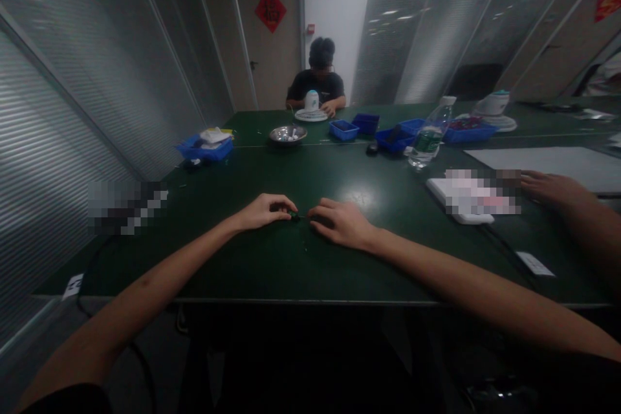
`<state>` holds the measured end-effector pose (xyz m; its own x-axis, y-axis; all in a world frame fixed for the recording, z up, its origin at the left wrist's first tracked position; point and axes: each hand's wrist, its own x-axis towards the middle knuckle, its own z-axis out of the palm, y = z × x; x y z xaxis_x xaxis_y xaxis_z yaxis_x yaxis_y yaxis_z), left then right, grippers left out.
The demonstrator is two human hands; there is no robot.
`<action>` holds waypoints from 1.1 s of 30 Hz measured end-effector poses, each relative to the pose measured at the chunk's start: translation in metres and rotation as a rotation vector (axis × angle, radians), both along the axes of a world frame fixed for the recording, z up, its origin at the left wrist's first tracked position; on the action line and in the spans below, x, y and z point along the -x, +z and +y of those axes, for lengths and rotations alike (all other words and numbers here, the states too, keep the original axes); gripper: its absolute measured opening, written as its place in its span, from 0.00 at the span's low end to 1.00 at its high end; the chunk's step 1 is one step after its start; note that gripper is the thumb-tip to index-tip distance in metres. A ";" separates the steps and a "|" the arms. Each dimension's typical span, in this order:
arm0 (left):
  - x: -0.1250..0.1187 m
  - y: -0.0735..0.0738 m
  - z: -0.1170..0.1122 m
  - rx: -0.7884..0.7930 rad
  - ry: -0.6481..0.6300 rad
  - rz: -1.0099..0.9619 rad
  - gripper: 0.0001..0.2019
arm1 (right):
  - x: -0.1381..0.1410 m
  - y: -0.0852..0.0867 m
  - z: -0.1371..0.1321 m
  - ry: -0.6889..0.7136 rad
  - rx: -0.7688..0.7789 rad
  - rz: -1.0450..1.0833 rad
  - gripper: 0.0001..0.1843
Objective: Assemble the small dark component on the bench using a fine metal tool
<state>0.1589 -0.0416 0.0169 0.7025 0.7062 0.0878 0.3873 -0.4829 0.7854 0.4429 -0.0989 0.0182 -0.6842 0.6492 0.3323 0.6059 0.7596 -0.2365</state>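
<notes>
Steadiness is presumably sought: a small, blackish-green piece [295,217] is pinched by the nearly closed left hand [266,211] over the smooth dark-green tabletop [252,268]; just right of it, the right hand [340,222] is half-curled, its hold cannot be told.

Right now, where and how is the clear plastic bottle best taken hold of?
Probably around its labelled body, by the right hand from the near side: the clear plastic bottle stands neck up, its body is broader than the neck, and blue trays sit beyond it.
</notes>
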 end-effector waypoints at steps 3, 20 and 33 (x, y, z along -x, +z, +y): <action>-0.002 -0.001 -0.002 0.028 0.000 -0.021 0.14 | 0.000 -0.001 0.000 -0.002 -0.006 -0.006 0.15; -0.007 0.000 -0.005 0.061 -0.045 -0.008 0.28 | 0.001 -0.006 0.003 -0.022 -0.018 0.003 0.16; 0.015 -0.005 0.010 -0.387 -0.058 0.104 0.14 | 0.000 0.000 0.003 -0.145 0.032 0.023 0.16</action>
